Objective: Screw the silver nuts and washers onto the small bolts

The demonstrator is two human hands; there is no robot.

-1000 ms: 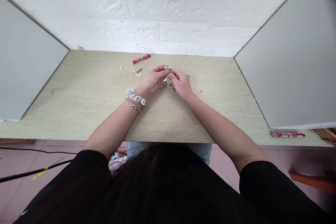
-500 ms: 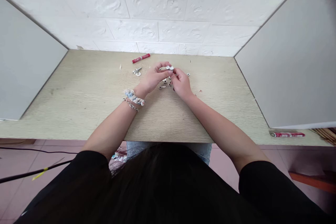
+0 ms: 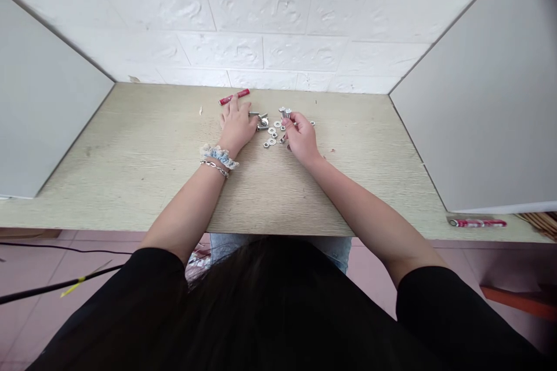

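Observation:
My right hand [image 3: 300, 136] is closed, pinching bolts [image 3: 285, 112] between thumb and fingers with their heads pointing up. My left hand [image 3: 237, 123] is spread palm down on the table, fingers apart, just below a red tube [image 3: 234, 97]. Loose bolts [image 3: 262, 122] lie against its right side, partly hidden by the hand. Between my hands are several flat washers [image 3: 272, 131] and nuts [image 3: 266, 145]. Another nut [image 3: 313, 123] lies right of my right hand.
The wooden tabletop [image 3: 165, 139] ends at a white brick-pattern wall [image 3: 282, 52]. Grey panels flank it, one left [image 3: 47, 98] and one right [image 3: 483, 98]. A second red tube [image 3: 477, 223] lies at the front right edge, beside thin brown sticks [image 3: 539, 225].
My left hand has left the bolts in my right hand and moved left, down onto the table. Washers and bolts between the hands now show more fully. My right hand has stayed in place.

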